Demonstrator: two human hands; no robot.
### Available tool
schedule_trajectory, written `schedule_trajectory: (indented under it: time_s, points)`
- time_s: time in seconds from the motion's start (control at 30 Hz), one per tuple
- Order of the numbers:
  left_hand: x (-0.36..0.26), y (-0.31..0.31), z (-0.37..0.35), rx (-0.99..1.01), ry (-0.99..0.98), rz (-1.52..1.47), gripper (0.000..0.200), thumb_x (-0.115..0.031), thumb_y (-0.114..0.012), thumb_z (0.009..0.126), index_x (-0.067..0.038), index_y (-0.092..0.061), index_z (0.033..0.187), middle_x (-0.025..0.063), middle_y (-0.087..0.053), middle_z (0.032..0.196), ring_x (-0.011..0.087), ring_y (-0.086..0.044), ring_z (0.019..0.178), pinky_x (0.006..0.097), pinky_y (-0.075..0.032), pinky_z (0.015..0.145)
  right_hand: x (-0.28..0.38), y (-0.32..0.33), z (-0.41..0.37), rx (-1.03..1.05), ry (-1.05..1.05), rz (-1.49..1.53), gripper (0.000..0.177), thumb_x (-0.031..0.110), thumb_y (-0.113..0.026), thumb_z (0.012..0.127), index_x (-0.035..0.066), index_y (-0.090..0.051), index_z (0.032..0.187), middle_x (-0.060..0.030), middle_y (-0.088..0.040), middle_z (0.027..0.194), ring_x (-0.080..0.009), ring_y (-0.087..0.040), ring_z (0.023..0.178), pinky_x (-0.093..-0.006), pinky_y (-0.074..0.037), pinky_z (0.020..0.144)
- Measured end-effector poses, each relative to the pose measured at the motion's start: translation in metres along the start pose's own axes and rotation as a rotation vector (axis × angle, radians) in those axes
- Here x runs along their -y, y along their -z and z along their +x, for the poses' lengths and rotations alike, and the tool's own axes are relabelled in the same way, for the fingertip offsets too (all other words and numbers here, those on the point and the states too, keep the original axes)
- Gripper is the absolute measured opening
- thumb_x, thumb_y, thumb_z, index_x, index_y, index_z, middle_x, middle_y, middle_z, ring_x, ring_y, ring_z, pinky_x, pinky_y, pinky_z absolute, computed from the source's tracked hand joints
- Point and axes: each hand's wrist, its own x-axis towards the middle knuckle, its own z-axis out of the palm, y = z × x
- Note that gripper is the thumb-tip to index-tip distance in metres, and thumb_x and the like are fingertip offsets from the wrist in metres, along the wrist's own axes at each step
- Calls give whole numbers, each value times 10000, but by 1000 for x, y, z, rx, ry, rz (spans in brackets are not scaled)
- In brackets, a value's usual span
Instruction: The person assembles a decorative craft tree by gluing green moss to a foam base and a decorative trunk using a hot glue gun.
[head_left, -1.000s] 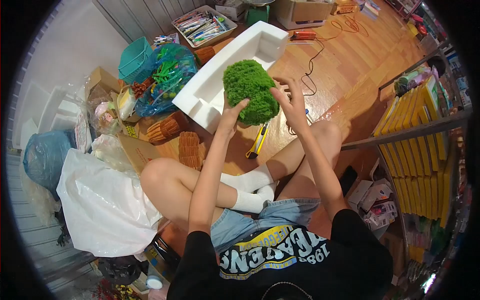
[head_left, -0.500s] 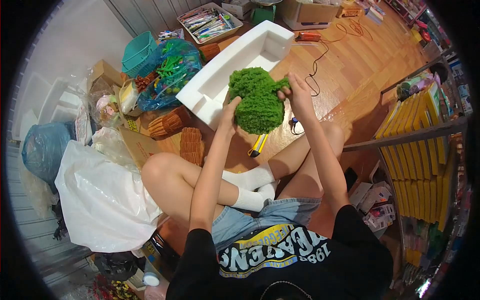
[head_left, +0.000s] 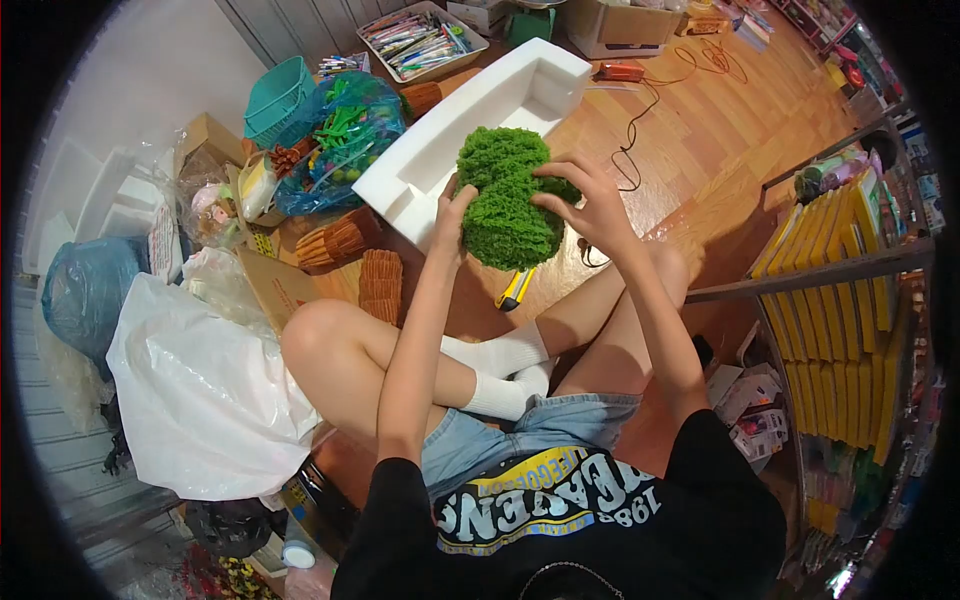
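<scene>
A fuzzy, deep-green bundle [head_left: 512, 205], pinched in at its middle, is held up in front of me over the floor. My left hand [head_left: 452, 218] grips its left side, the thumb lying across the front and the other fingers mostly hidden behind it. On the right side, my right hand [head_left: 585, 200] has its thumb and fingertips spread apart and pressed on the bundle near the narrow middle, with green fuzz between them. Below the bundle, a yellow-and-black utility knife [head_left: 514, 290] lies on the floor near my socks.
Behind the bundle is a white foam tray [head_left: 400, 200]. Ribbed brown bundles [head_left: 381, 285] lie to the left, near a blue bag [head_left: 345, 150] and a teal basket [head_left: 280, 105]. A pen tray [head_left: 420, 45] stands at the back. A rack of yellow packets [head_left: 830, 330] is on the right.
My right hand has shifted from pinching a tuft at the bundle's right side to spreading thumb and fingers over its middle. The bundle has turned slightly in my left hand.
</scene>
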Motion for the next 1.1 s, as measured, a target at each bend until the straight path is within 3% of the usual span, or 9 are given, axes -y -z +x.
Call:
schedule_trajectory:
  time_s: [0.13,0.3,0.47,0.6,0.67,0.8,0.93,1.03,1.1]
  points:
    - [2,9,1,-38,14,124,460,-107,-526,849,19,-424,1280,119,-576,1131,189,-611,939,291,-518,779,-10,3,-7,33,-209,165,127,67,-676,791,-6,-630,885,-72,-632,862,-149,-586,844,-283,-453,738]
    - [4,10,-1,-90,25,118,446,-102,-529,852,30,-447,1270,103,-574,1140,175,-586,973,295,-478,842,-13,2,-10,-88,-327,474,111,116,-589,888,9,-578,860,-35,-612,892,-101,-530,818,-234,-400,765]
    - [2,9,-3,-112,44,164,451,-102,-538,850,34,-452,1271,104,-569,1150,172,-569,990,285,-456,854,-20,-4,-14,-105,-495,1055,150,215,-493,957,74,-478,908,-8,-537,797,-76,-461,789,-222,-353,732]
    - [3,13,0,-145,16,287,432,-119,-512,882,23,-414,1278,125,-558,1149,198,-611,970,314,-534,795,-12,-5,-10,-145,-555,940,157,214,-536,940,67,-488,912,14,-486,755,-83,-465,750,-249,-372,682]
    - [4,17,2,-152,-2,259,447,-108,-533,862,37,-429,1272,118,-561,1153,186,-586,984,299,-488,830,-7,-4,-8,-2,-356,374,167,193,-619,882,50,-536,903,7,-478,739,-102,-469,694,-278,-385,619]
    - [-2,13,3,-177,-6,243,459,-95,-557,841,51,-445,1262,110,-563,1157,176,-557,1004,287,-440,867,-7,-7,-1,202,-48,-119,153,137,-700,785,29,-607,842,-31,-424,697,-128,-460,648,-276,-370,574]
    - [-5,14,3,-202,-39,294,449,-92,-558,845,46,-451,1259,105,-564,1155,173,-557,1002,285,-441,864,-10,-3,2,233,-300,196,143,155,-654,822,19,-617,848,-65,-485,775,-157,-512,721,-275,-418,660]
    - [0,18,7,-176,-45,333,440,-87,-559,847,43,-457,1255,102,-566,1156,171,-554,1006,281,-437,868,-26,-10,-1,27,-222,331,160,180,-605,874,21,-619,894,-42,-495,793,-135,-479,787,-261,-394,725]
    - [1,18,7,-184,-15,308,430,-84,-557,850,44,-461,1249,101,-565,1159,170,-550,1015,281,-429,877,-31,-14,-5,-26,-430,702,216,230,-547,918,22,-592,957,-4,-482,847,-140,-459,802,-243,-343,802]
